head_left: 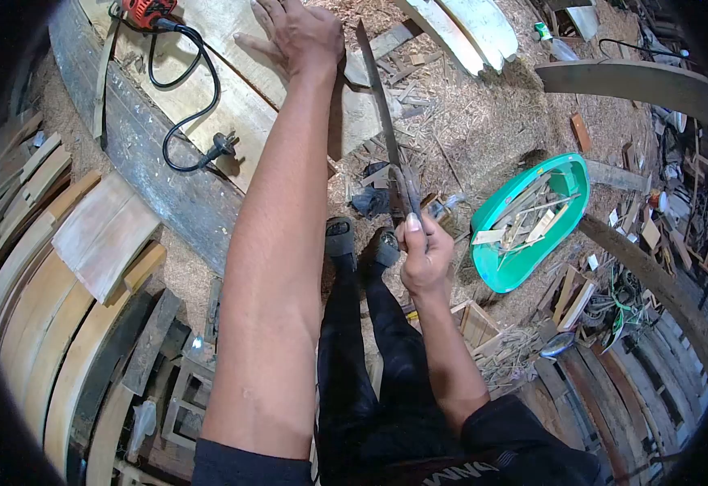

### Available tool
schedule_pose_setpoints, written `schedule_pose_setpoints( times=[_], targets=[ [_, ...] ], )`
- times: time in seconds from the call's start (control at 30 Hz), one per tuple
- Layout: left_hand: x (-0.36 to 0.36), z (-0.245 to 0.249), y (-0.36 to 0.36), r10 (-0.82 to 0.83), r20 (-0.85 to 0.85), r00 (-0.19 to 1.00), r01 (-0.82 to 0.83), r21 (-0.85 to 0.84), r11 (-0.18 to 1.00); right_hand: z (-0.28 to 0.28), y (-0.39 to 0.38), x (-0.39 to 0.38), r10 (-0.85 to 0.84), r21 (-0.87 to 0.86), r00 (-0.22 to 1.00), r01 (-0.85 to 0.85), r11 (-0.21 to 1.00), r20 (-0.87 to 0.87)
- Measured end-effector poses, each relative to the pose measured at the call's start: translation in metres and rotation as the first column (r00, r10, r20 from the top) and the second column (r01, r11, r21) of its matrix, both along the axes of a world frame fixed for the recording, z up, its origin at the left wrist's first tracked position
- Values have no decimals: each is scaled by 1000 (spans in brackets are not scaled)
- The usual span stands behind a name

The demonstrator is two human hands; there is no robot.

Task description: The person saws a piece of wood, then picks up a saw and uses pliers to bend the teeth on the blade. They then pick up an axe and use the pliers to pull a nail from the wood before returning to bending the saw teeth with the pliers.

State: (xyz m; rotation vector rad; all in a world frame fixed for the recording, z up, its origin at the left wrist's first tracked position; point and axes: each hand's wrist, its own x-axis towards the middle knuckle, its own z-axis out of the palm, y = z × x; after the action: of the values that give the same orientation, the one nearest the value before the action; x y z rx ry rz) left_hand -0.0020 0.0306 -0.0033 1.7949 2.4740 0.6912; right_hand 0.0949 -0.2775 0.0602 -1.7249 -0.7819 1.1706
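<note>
Closest in: black trousers (pixel 370 364) and dark sandals (pixel 339 237), planted on a sawdust-strewn floor (pixel 484 130).

Just beside the sandals: right hand (pixel 424 255), fingers wrapped tight around the handle of a long knife (pixel 382 113), thumb laid up along the grip. Narrow dark blade pointing away from the body, out over scattered offcuts, tip near the left wrist. Impossible to tell whether the blade touches any wood.

To the right of that hand: a green basin (pixel 496 275) on the floor, tilted, holding pale wood scraps.

On the left side: stacked curved wooden pieces (pixel 54 324), some pale, some dark.

Further out: left arm stretched long across the middle of the view, over a weathered dark beam (pixel 143 154) and onto a pale plank (pixel 240 105) lying along it.

Farthest: left hand (pixel 301 32), palm down on the plank, fingers spread wide and flat, gripping nothing. Left of it on the same plank: a looped black cord (pixel 184 89) ending in a loose plug (pixel 222 147), and a red power tool (pixel 147 10) at the top edge, only partly in view.
</note>
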Motion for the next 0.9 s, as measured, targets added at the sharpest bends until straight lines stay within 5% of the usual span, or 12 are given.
schedule_pose_setpoints(
  times=[0.9],
  targets=[
    [0,7,-1,-5,-21,1000,5,-15,1000,7,0,-8,1,-13,999,-2,1000,-44]
  ],
)
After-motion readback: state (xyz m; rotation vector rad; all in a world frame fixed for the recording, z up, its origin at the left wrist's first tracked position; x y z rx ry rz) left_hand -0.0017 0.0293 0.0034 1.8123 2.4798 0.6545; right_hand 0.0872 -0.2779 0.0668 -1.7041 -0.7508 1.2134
